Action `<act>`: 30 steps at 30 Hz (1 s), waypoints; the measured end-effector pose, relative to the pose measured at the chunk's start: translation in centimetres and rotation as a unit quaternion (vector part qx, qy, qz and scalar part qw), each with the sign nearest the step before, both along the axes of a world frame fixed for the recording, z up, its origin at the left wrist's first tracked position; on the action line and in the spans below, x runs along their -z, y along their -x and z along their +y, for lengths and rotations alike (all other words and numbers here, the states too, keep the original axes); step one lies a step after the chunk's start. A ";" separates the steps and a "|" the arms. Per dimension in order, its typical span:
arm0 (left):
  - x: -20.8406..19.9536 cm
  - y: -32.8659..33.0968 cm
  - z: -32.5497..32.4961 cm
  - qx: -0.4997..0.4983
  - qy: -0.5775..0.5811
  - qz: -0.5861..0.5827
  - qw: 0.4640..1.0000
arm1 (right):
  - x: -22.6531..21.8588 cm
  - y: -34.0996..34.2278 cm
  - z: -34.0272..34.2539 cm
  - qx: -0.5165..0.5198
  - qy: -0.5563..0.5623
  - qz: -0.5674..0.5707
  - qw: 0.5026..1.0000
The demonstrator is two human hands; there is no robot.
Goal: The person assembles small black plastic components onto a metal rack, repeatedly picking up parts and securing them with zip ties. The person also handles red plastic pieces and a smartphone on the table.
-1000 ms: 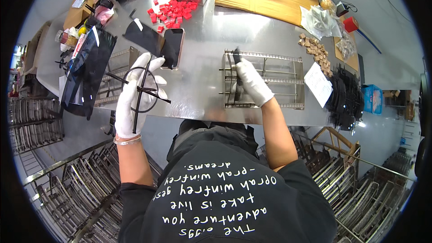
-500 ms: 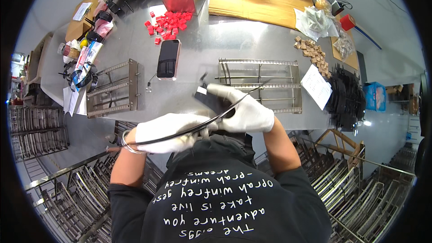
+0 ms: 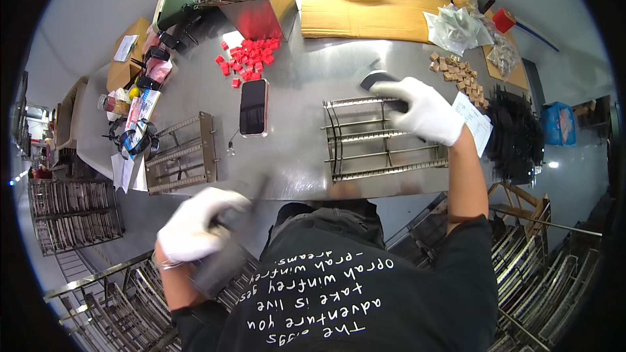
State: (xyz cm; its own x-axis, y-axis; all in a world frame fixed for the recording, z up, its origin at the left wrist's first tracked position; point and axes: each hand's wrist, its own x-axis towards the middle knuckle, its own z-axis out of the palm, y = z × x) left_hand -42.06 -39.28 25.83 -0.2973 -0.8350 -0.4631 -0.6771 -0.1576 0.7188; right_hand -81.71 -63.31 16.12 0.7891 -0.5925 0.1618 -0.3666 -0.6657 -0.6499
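Note:
My left hand (image 3: 199, 225), in a white glove, is low at the left, beyond the table's front edge. Its fingers are curled around a long dark piece (image 3: 225, 264), too smeared by motion to name. My right hand (image 3: 427, 112), also gloved, reaches over the slotted metal rack (image 3: 385, 137) at the right. Closed in it is a small black piece with a pale edge (image 3: 378, 79), its kind not clear. Thin curved dark strips (image 3: 335, 137) run along the rack's left end.
A phone (image 3: 254, 107) lies mid-table below red blocks (image 3: 248, 58). Another slotted rack (image 3: 182, 153) lies at the left. Tan blocks (image 3: 460, 75), a paper sheet (image 3: 474, 124) and stacked black strips (image 3: 515, 133) are at the right. Cardboard (image 3: 365, 13) covers the back.
My hands, close together around a thin curved black strip before, are now far apart. The right one has moved up and right over the rack; the left has moved down and left. The view has shifted slightly.

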 end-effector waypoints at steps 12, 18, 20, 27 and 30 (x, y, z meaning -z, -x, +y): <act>12.7 -0.4 0.4 -0.342 -0.081 0.478 0.805 | 10.0 -7.4 5.3 0.232 -0.405 -0.128 0.875; 11.3 2.0 -2.0 -0.307 -0.073 0.394 0.863 | 9.9 -7.0 6.8 0.213 -0.547 -0.082 0.805; 11.1 3.4 -3.0 -0.327 -0.070 0.412 0.847 | 12.3 -7.7 6.6 0.214 -0.183 0.089 0.956; 5.4 4.4 -6.2 -0.002 -0.185 0.335 0.924 | 0.7 -10.2 10.4 -0.120 -0.215 -0.290 0.925; 1.8 3.9 -5.0 0.023 0.112 -0.095 0.989 | 0.2 -8.0 8.8 -0.010 -0.146 -0.109 0.983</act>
